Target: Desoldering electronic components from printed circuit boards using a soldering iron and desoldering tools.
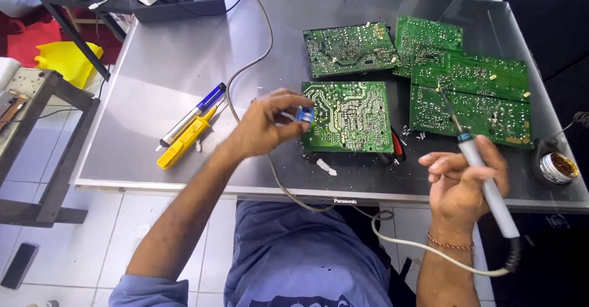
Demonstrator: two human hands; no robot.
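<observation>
While the left hand (264,126) pinches a small blue part (304,115) at the near green board's (353,120) left edge, the right hand (463,181) grips the soldering iron (485,181) right of it — one part looks off, other boards wait.

You wear a blue short-sleeved shirt (300,252) with a dark printed patch at the lower centre of the frame. A thin red-and-gold thread bracelet (451,243) circles your right wrist, lower right. Both forearms are bare.
</observation>
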